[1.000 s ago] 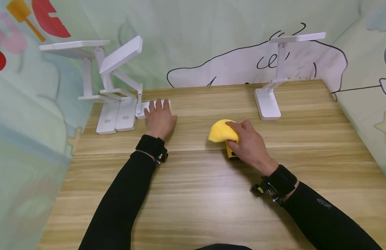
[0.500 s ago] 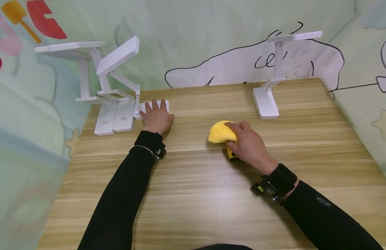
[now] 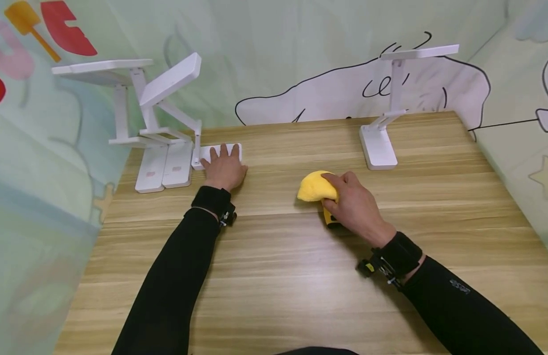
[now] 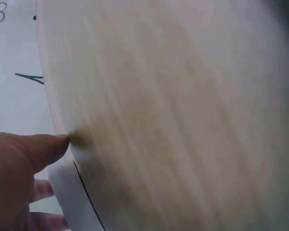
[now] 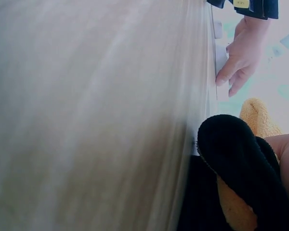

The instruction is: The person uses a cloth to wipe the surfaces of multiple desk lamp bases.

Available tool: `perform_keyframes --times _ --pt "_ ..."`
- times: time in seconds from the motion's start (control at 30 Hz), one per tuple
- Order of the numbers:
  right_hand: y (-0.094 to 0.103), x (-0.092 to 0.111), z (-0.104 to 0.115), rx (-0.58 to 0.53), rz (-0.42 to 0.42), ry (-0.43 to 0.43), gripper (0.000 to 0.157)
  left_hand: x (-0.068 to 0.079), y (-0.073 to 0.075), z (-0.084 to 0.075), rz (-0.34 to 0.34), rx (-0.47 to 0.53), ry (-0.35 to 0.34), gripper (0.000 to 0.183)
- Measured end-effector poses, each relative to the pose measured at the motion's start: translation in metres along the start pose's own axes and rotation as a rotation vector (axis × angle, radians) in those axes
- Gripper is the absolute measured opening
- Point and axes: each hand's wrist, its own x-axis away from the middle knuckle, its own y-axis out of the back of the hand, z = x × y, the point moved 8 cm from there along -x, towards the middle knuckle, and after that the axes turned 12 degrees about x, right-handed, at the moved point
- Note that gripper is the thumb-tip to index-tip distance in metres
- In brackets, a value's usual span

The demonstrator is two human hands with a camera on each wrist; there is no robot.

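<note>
My left hand (image 3: 225,171) rests with spread fingers on the base (image 3: 205,151) of a white folding desk lamp at the back left. In the left wrist view its thumb (image 4: 50,150) reaches towards the wooden surface. My right hand (image 3: 355,204) grips a fuzzy yellow plush thing (image 3: 315,187) near the middle of the table, thumb and index finger pinching its upper part. A yellow and black lower part (image 3: 330,217) shows under the hand. Seen from the right wrist, a thick black fuzzy band (image 5: 236,144) wraps round it; the palm side is hidden.
Two more white lamps stand side by side at the left, their bases (image 3: 177,167) against the third. Another white lamp (image 3: 378,148) stands at the back right. A printed curtain (image 3: 274,54) hangs behind the table (image 3: 278,276).
The head view has shifted slightly. My left hand stays on the lamp base, its fingers a little differently spread, and my right hand keeps its hold on the yellow plush thing.
</note>
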Motion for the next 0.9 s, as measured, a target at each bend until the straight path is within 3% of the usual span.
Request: perform_keyframes --times 0.43,0.9 --pt "-0.001 -0.001 -0.003 -0.007 -0.004 -0.001 0.059 0.01 -0.001 -0.015 -0.002 0.008 -0.104 0.059" --pt "0.004 -0.002 -0.014 0.024 -0.042 -0.038 0.058 0.025 -0.016 -0.037 0.076 -0.02 -0.21 0.068"
